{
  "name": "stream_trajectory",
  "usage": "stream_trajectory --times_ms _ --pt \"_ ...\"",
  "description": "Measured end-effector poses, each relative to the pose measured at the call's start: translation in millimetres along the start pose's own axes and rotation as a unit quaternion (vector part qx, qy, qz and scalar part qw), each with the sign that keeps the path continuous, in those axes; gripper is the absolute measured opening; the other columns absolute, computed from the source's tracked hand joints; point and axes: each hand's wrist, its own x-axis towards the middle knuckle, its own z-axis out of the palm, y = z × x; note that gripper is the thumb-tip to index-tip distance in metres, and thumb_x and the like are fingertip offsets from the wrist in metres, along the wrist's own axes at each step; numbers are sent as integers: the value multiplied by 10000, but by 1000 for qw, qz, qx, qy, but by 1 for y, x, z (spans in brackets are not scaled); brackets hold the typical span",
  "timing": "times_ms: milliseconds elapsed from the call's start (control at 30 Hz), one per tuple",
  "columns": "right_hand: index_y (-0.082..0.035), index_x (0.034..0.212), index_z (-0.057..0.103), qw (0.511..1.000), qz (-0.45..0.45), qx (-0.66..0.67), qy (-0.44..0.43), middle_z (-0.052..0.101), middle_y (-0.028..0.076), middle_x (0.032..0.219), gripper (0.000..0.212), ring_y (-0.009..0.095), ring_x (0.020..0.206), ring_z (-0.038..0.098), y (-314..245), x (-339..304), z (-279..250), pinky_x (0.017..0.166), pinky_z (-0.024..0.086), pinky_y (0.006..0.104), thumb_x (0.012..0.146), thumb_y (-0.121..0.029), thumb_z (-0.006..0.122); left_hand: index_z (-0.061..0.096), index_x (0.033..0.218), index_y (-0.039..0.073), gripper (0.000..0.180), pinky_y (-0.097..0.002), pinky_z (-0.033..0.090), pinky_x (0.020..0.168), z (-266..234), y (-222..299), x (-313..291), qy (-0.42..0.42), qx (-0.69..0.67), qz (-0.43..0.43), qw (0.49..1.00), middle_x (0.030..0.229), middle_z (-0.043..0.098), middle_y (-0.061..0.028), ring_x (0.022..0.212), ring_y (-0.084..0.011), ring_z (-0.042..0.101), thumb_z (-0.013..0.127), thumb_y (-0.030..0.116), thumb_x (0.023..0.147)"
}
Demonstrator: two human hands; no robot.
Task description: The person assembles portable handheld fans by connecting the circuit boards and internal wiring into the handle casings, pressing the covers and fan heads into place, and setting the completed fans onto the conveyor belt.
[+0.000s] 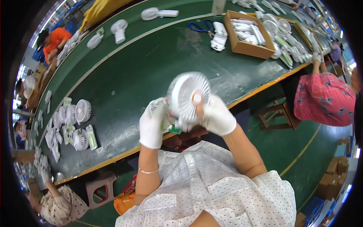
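Observation:
Just in front of my body, over the near edge of the workbench, I hold a white handheld fan (189,98), smeared by motion. Its round slatted head is up, with an orange ring around the hub. My left hand (153,123), in a white glove, is closed at the fan's lower left side, where the handle is mostly hidden. A small green circuit board (174,129) shows beside that hand's fingers. My right hand (219,116), also gloved with bare fingertips, grips the lower right of the fan head.
Several fan heads and parts (81,111) lie on the bench (124,94) at left. A cardboard box (247,49) of white parts, blue-handled scissors (202,27) and more fans stand beyond. Co-workers sit at both sides; a wooden stool (278,113) is at right, a plastic stool (100,187) at left.

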Motion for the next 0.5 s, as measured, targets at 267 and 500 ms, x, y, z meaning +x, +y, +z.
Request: stream_trajectory --times_ms 267,500 --pt "46 1226 560 967 -154 -128 160 652 62 1058 473 110 942 604 7 8 23 811 503 266 753 28 570 592 1176 1 272 -265 546 764 -4 8 -10 -51 -54 -117 990 984 686 -60 852 -134 671 582 78 916" --pt "18 1208 586 972 -78 -184 127 653 34 1079 415 90 928 584 16 32 10 825 473 259 845 -151 696 522 1238 -8 325 -263 543 548 -8 22 -8 -146 -94 -168 970 902 668 -77 632 -121 640 554 91 930"
